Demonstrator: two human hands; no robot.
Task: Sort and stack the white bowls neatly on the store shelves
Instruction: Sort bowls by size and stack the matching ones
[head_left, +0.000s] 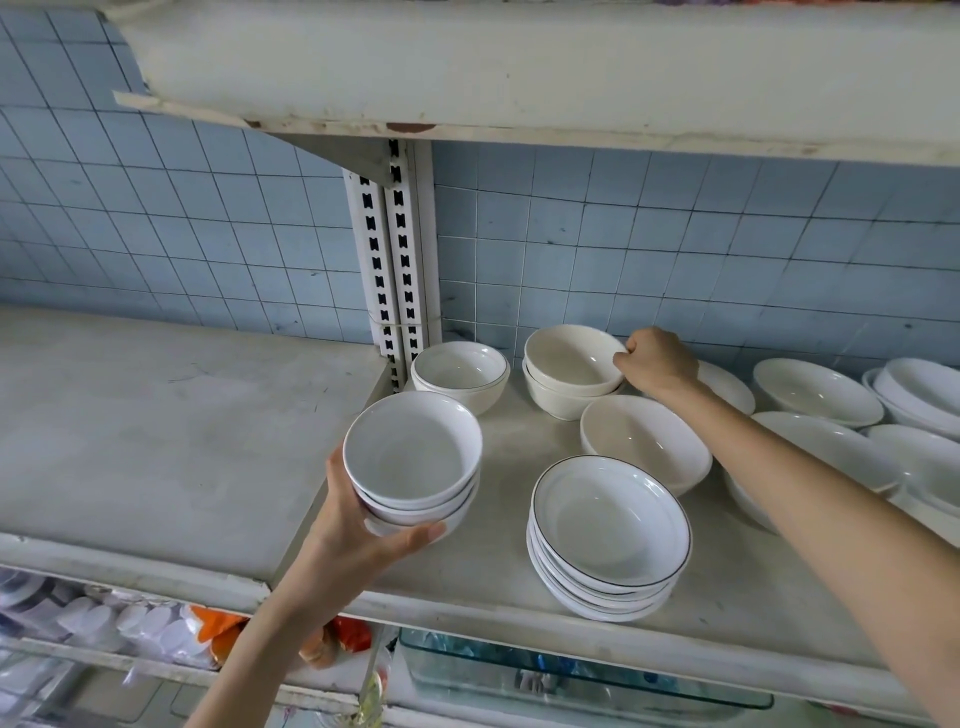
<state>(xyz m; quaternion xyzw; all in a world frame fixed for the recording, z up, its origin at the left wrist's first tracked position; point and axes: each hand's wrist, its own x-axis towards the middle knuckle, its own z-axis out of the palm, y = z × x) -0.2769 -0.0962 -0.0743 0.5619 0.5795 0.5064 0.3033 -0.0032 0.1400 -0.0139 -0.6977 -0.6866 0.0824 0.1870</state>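
1. White bowls nested three deep (413, 457) sit in your left hand (358, 530). It wraps round the lower bowls and holds the stack above the front part of the grey shelf (156, 415).
2. Your right hand (657, 361) reaches to the back of the shelf and pinches the right rim of the top cream bowl (569, 358).
3. That bowl sits nested in a second cream bowl (561, 402) near the blue tiled wall (208, 218).
4. Just left of the cream pair, a dark-rimmed white pair (460, 374) stands in front of the slotted upright (387, 249).
5. A single cream bowl (644, 441) rests in front of the cream pair, just beside your right forearm.
6. A stack of shallow dark-rimmed dishes (608, 535) stands near the shelf's front edge, just right of the bowls you hold.
7. More shallow white bowls (815, 389) crowd the shelf's right end, some partly hidden behind your arm.
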